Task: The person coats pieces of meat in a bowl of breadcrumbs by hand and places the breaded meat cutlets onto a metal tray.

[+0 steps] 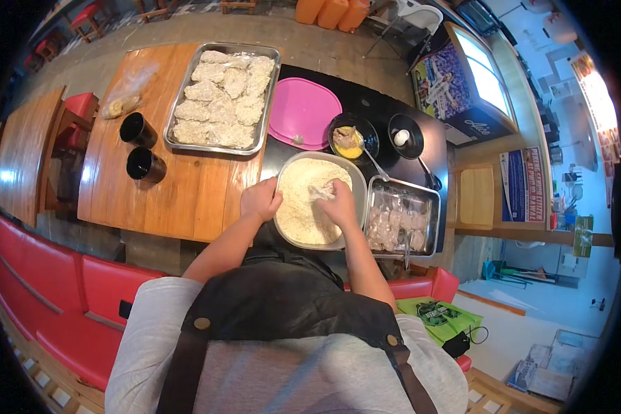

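My left hand (261, 200) is closed on the left rim of a whitish tub (359, 181) of pale flour (300, 214). Inside the tub, my right hand (338, 205) has its fingers closed around a flour-coated piece of meat (320, 192), partly hidden by the fingers. Right of the tub, a metal tray (435, 219) holds raw meat pieces (397, 224) and a metal utensil. Behind the tub is a black bowl (372, 132) with yellow liquid, a piece of meat and a spoon (377, 165). At the back left, a large metal tray (274, 83) carries rows of coated pieces (217, 103).
A pink lid (305, 114) lies between the large tray and the bowl. A second black bowl (414, 146) contains an egg (401, 138). Two black cups (145, 164) and a clear plastic bag (127, 93) stand on the wooden table (110, 200). Red seating (62, 290) runs along the left.
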The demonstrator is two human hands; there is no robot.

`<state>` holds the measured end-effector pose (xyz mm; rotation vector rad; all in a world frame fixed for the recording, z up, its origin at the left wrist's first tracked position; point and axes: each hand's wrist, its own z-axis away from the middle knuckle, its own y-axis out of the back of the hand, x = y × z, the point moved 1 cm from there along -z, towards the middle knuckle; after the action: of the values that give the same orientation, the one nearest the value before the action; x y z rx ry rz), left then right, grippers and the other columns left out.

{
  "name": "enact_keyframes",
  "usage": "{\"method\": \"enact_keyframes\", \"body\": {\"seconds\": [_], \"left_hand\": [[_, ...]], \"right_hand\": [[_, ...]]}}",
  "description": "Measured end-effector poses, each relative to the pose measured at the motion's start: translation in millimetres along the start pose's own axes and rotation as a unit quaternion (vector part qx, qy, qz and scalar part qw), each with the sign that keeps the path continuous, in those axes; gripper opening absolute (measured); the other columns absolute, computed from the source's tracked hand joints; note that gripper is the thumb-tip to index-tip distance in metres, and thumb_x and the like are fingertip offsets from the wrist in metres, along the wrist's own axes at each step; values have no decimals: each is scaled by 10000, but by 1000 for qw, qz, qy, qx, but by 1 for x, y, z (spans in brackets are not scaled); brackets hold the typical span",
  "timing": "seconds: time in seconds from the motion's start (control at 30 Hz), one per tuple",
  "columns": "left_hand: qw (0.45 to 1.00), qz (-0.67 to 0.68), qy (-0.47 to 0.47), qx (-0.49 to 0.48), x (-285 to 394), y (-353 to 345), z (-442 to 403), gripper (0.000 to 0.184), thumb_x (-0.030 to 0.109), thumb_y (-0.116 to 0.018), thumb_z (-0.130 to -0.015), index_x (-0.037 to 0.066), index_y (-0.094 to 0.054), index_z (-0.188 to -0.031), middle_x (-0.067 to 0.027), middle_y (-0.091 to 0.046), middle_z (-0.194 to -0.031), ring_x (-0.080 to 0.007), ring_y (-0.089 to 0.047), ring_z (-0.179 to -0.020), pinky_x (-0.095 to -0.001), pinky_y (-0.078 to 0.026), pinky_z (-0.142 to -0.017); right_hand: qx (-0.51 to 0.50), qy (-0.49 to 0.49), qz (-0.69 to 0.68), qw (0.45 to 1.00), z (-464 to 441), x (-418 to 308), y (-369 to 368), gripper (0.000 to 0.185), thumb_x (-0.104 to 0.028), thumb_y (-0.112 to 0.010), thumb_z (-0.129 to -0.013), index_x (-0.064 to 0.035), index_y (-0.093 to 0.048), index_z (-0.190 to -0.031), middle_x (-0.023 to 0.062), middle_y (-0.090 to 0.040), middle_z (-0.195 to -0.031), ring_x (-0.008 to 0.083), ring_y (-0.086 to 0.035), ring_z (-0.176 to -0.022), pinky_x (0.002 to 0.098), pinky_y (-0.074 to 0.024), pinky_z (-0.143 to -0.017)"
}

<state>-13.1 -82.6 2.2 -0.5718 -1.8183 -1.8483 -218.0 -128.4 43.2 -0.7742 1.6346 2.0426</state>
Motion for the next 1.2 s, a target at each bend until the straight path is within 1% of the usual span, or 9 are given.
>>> {"method": "enact_keyframes", "body": {"seconds": [0.17,0.43,0.53,0.77,0.83,0.87,0.97,1.13,1.2], "left_hand": [[1000,6,8,-8,4,6,2,259,316,-480,-790,69,-503,-867,-133,-591,-825,-338,-583,-769,-452,-457,-657],[1000,12,11,-9,-1,4,1,267,320,-493,-782,66,-494,-864,-137,-592,-832,-341,-583,-775,-458,-456,-665],[999,31,1,-18,-2,3,1,274,323,-490,-780,62,-495,-864,-145,-594,-822,-351,-583,-750,-464,-455,-653],[999,51,6,-17,-4,3,1,278,327,-474,-790,62,-494,-871,-152,-594,-839,-347,-583,-775,-462,-459,-670],[998,49,11,-23,-3,4,2,280,330,-474,-792,63,-493,-876,-152,-592,-844,-343,-583,-784,-459,-461,-676],[998,47,14,-28,-2,5,2,283,333,-474,-794,64,-491,-881,-152,-591,-849,-340,-583,-792,-455,-463,-681],[998,51,5,-20,-2,7,3,293,338,-477,-795,62,-487,-893,-149,-589,-852,-335,-585,-799,-451,-466,-686],[999,40,-8,4,-6,1,2,310,345,-480,-792,58,-488,-910,-147,-590,-854,-335,-587,-797,-458,-470,-669],[999,36,5,-28,-7,-1,2,315,353,-483,-790,63,-491,-914,-147,-592,-859,-337,-589,-795,-463,-474,-661]], "right_hand": [[-22,40,-16,999,-12,18,-10,419,-139,-713,-635,-38,-586,-1022,160,-622,-957,287,-603,-916,337,-473,-786],[59,69,46,995,-5,5,16,215,-42,-630,-668,-33,-650,-882,175,-630,-807,316,-621,-780,363,-487,-720],[0,77,155,985,-7,12,14,225,-8,-584,-674,-46,-650,-887,187,-624,-827,334,-610,-783,379,-484,-714],[-28,42,115,992,-27,-15,40,230,-19,-608,-658,-33,-647,-884,183,-631,-842,329,-617,-788,382,-489,-722],[-9,106,101,989,-58,-28,49,317,-72,-714,-630,-31,-647,-937,146,-634,-764,235,-630,-688,322,-482,-648],[-45,76,122,989,-75,-55,58,322,-56,-693,-647,-31,-639,-963,147,-640,-807,239,-634,-729,318,-486,-678],[15,165,53,985,-143,-102,48,215,-31,-610,-736,-3,-599,-949,114,-641,-816,143,-615,-783,287,-478,-708],[27,242,-94,965,-265,-161,-44,237,-47,-671,-725,-4,-607,-949,48,-627,-783,131,-582,-727,266,-474,-692],[11,206,-101,973,-305,-177,-87,216,-44,-686,-720,-12,-607,-919,37,-603,-757,130,-565,-657,256,-464,-579]]}}
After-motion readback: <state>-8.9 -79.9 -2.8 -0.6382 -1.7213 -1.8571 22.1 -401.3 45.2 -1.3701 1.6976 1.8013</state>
